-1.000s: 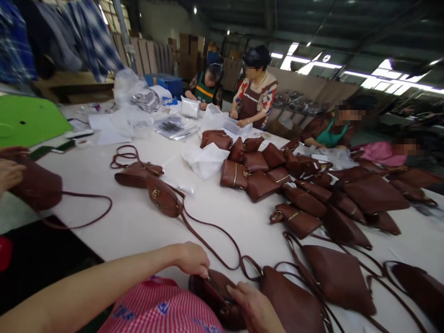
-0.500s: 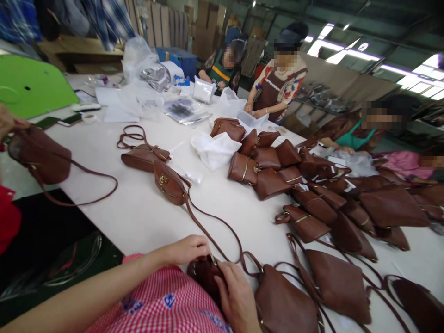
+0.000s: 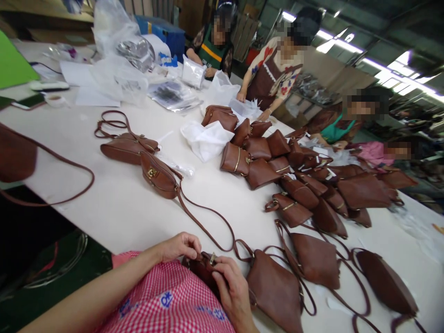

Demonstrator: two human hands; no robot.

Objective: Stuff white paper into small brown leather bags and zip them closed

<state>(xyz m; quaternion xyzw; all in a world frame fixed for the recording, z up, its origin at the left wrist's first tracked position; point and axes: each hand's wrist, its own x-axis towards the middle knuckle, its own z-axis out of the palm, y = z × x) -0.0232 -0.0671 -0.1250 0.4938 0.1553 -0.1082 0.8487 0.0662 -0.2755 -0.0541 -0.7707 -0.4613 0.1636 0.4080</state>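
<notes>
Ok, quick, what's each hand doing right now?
Left hand: closed, pinching the top edge of the small brown bag.
Right hand: closed on the same bag, beside its metal clasp.

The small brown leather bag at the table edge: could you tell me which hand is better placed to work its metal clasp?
Probably the right hand: its fingertips lie beside the metal clasp; the left hand pinches the rim of the small brown leather bag.

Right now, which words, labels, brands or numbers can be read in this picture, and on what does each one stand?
No text here reads clearly.
On the pink checked cloth: blue printed marks, too blurred to read.
On the white bundle: blue print, too small to read.
On the brown bag in the left hand and right hand: no text shows.
</notes>
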